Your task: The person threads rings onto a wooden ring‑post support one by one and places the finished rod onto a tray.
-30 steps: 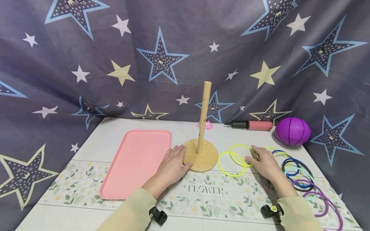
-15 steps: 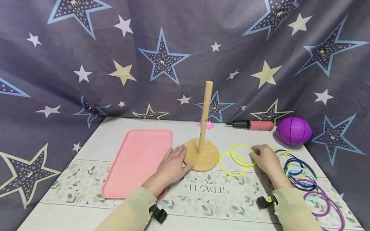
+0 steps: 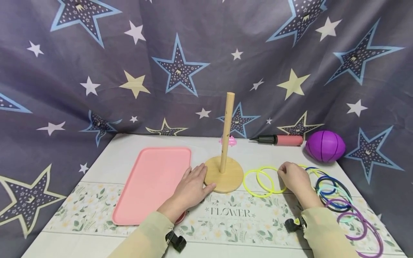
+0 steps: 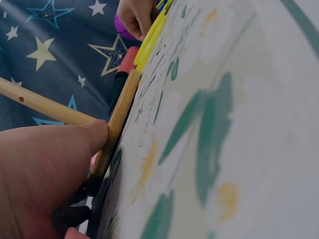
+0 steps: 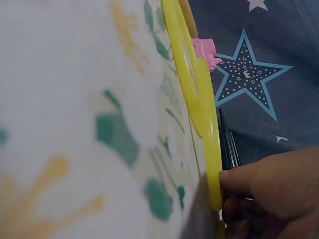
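Upright on the table stands a wooden post (image 3: 227, 125) on a round wooden base (image 3: 233, 181). My left hand (image 3: 190, 188) rests at the base's left edge, fingers extended, with the thumb (image 4: 94, 133) against its rim in the left wrist view. Right of the base, my right hand (image 3: 295, 177) pinches the right side of a yellow ring (image 3: 268, 167) between thumb and curled fingers. That ring overlaps a second yellow ring (image 3: 258, 196) on its left. In the right wrist view, the thumb (image 5: 244, 179) touches the yellow edge; the other fingertips are partly hidden.
A pink tray (image 3: 151, 182) lies left of the base. Several blue, black, mint and purple rings (image 3: 362, 218) are piled at the right. Behind are a small pink toy (image 3: 232, 141), a hand pump (image 3: 287, 140) and a purple ball (image 3: 325, 146). A starry curtain hangs behind.
My right hand's fingers have closed from a spread pose onto the yellow ring, which has shifted slightly toward the near right. My left hand has stayed at the base.
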`<state>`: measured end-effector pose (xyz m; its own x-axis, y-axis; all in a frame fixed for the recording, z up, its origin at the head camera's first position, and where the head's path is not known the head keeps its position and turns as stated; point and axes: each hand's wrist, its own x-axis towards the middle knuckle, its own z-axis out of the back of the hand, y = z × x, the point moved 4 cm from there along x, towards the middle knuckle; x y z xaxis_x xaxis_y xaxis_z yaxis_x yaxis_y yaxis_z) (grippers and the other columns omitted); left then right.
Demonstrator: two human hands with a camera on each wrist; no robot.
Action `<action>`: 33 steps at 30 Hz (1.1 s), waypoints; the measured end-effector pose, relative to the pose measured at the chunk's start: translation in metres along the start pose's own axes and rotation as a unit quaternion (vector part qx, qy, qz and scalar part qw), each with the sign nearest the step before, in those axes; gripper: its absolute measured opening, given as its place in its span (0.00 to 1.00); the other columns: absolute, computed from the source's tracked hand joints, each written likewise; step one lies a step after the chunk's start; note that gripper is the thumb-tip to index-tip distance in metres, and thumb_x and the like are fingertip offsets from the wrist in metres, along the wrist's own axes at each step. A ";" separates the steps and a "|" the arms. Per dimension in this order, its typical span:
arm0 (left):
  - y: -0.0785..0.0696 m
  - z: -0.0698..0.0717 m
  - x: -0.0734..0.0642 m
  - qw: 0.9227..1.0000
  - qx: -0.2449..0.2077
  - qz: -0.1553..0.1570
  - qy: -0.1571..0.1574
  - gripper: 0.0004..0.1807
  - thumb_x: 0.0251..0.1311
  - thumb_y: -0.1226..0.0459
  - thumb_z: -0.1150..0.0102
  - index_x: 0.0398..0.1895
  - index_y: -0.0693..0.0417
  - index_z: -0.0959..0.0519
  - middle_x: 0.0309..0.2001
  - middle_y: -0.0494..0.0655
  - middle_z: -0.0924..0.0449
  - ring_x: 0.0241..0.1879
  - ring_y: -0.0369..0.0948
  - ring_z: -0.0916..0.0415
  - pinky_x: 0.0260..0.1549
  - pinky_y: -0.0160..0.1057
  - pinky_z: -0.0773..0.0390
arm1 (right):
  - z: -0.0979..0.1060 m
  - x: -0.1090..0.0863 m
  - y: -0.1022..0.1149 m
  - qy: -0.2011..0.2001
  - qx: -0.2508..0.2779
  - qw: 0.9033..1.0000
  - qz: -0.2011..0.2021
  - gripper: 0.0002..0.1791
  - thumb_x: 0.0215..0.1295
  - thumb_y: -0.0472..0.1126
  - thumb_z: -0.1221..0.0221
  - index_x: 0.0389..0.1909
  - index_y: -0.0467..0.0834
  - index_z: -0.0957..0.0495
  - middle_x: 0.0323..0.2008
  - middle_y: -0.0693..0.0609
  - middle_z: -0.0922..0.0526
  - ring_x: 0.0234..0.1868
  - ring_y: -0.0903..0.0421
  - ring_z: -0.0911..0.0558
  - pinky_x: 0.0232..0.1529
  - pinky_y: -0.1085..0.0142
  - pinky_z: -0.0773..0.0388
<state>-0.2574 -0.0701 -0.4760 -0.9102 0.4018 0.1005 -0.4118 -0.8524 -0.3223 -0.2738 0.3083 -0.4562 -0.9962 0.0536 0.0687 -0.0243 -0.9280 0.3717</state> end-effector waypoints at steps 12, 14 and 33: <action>0.000 -0.001 -0.002 1.000 0.000 -0.005 -0.005 0.46 0.82 0.40 0.45 0.85 0.67 0.38 0.85 0.62 0.41 0.85 0.55 0.45 0.86 0.58 0.56 | 0.005 -0.008 0.009 -0.030 0.052 0.998 0.032 0.12 0.83 0.38 0.40 0.51 0.32 0.16 0.47 0.35 0.11 0.47 0.37 0.13 0.52 0.37 0.18; 0.000 -0.001 -0.002 1.000 0.001 -0.007 -0.005 0.46 0.82 0.40 0.45 0.85 0.67 0.38 0.85 0.62 0.41 0.85 0.55 0.45 0.86 0.58 0.56 | 0.010 -0.009 0.013 -0.041 0.064 0.996 0.040 0.12 0.83 0.38 0.40 0.52 0.31 0.16 0.47 0.35 0.11 0.47 0.38 0.13 0.51 0.38 0.18; 0.000 -0.001 -0.002 1.000 0.005 -0.010 -0.008 0.46 0.82 0.40 0.45 0.85 0.67 0.37 0.85 0.62 0.41 0.85 0.55 0.44 0.86 0.59 0.54 | 0.113 -0.021 0.079 -0.136 0.306 0.937 0.100 0.15 0.87 0.44 0.42 0.55 0.34 0.21 0.33 0.46 0.18 0.28 0.55 0.22 0.26 0.68 0.26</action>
<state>-0.2556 -0.0704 -0.4773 -0.9025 0.4132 0.1212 -0.4298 -0.8475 -0.3114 -0.2454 0.2755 -0.3232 -0.9160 0.0703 0.3949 0.2948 -0.5495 0.7818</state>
